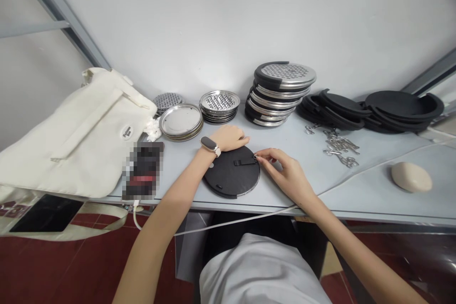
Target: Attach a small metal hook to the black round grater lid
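A round black disc with a metal rim lies flat on the grey table in front of me. My left hand, a band on its wrist, rests on the disc's far edge with fingers curled, pressing it down. My right hand is at the disc's right rim, thumb and forefinger pinched on a small metal clip at the edge. A small black tab sits on the disc's top face.
Stacks of perforated metal plates, flat metal lids, assembled black-rimmed discs and black rims line the wall. Loose metal clips lie to the right, with a beige oval object. A white bag and a phone lie left.
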Demonstrator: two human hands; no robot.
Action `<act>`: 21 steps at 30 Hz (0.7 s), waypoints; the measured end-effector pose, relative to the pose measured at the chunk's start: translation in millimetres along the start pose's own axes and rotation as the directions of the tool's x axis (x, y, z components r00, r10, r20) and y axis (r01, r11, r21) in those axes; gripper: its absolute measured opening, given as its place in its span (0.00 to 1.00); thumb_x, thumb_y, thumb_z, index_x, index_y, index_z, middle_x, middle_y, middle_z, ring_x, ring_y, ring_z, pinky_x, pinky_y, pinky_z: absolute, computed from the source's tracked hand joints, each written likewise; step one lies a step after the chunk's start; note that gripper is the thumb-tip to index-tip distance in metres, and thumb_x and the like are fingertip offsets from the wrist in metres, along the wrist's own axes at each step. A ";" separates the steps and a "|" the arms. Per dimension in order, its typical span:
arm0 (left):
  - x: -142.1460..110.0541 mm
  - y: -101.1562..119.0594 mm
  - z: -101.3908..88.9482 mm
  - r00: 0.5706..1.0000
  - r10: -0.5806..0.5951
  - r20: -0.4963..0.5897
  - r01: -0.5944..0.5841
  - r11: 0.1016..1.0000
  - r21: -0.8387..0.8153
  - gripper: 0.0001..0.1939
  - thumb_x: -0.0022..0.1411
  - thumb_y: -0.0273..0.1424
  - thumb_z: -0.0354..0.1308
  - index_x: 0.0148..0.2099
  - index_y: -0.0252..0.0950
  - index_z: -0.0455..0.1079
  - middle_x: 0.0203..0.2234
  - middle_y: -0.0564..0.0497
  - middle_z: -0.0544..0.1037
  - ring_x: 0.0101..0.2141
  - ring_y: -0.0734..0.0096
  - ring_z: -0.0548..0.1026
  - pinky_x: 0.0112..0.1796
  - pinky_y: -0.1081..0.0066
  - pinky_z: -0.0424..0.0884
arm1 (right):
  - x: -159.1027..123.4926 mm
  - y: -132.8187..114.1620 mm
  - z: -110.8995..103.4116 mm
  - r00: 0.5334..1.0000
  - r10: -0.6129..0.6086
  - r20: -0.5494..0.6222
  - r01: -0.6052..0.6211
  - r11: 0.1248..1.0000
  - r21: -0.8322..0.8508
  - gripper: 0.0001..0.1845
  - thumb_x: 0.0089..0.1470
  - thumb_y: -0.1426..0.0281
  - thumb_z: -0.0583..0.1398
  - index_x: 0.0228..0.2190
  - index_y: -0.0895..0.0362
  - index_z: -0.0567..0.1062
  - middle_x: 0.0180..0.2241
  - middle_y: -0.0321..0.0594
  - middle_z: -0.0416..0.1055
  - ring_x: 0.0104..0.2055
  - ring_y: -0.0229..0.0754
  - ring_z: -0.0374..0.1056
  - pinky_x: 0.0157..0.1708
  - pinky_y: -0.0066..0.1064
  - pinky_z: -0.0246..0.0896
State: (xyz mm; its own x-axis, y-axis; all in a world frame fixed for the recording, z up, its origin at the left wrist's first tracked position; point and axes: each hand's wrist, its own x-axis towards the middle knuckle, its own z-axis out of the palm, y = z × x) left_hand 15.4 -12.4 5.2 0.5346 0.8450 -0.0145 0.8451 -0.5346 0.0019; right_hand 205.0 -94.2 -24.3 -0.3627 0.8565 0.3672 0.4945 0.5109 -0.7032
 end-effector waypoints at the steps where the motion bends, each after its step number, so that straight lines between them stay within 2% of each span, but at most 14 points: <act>1: 0.1 0.0 0.0 1.000 0.001 0.002 -0.001 1.000 -0.001 0.28 0.64 0.44 0.37 0.34 0.35 0.75 0.31 0.43 0.78 0.34 0.63 0.75 0.34 0.69 0.63 | 0.1 0.0 0.4 1.000 0.003 0.003 -0.003 1.000 0.005 0.11 0.59 0.67 0.52 0.40 0.54 0.72 0.35 0.41 0.73 0.36 0.42 0.67 0.40 0.35 0.61; 4: 0.6 -0.5 0.6 1.000 0.011 0.003 -0.011 1.000 -0.004 0.28 0.64 0.44 0.37 0.34 0.35 0.75 0.31 0.43 0.77 0.34 0.62 0.74 0.35 0.69 0.63 | 0.7 -0.5 1.3 1.000 0.012 0.005 -0.012 1.000 0.012 0.12 0.59 0.68 0.52 0.43 0.55 0.70 0.33 0.41 0.72 0.35 0.41 0.66 0.40 0.34 0.61; 8: 0.8 -1.4 1.7 1.000 0.025 -0.011 -0.025 1.000 -0.002 0.28 0.65 0.44 0.36 0.34 0.34 0.75 0.31 0.42 0.77 0.34 0.61 0.74 0.34 0.68 0.63 | 1.5 -2.1 1.5 1.000 -0.018 0.020 0.018 1.000 -0.009 0.10 0.59 0.69 0.52 0.39 0.54 0.72 0.35 0.41 0.71 0.36 0.41 0.66 0.40 0.33 0.61; 13: -0.2 -1.1 0.3 1.000 0.008 0.004 -0.008 1.000 -0.019 0.29 0.64 0.45 0.36 0.34 0.34 0.75 0.32 0.42 0.77 0.34 0.60 0.74 0.34 0.67 0.62 | 1.4 -3.6 1.1 0.998 -0.030 0.050 0.031 0.999 -0.017 0.11 0.60 0.69 0.51 0.41 0.55 0.71 0.30 0.41 0.68 0.32 0.41 0.65 0.37 0.33 0.62; 21: -2.1 0.4 -1.0 1.000 -0.008 0.015 0.009 0.999 -0.034 0.30 0.65 0.47 0.34 0.35 0.38 0.75 0.34 0.44 0.77 0.35 0.62 0.72 0.36 0.65 0.62 | 2.6 -3.0 2.4 0.999 -0.040 0.028 0.040 0.999 -0.011 0.11 0.60 0.67 0.51 0.42 0.54 0.70 0.33 0.42 0.69 0.33 0.42 0.66 0.37 0.34 0.63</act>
State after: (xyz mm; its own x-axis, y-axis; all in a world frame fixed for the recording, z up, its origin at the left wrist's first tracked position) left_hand 14.6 -14.4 6.2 0.5274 0.8491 -0.0298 0.8495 -0.5264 0.0355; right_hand 200.7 -93.7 -22.7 -0.4043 0.8331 0.3776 0.4885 0.5457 -0.6809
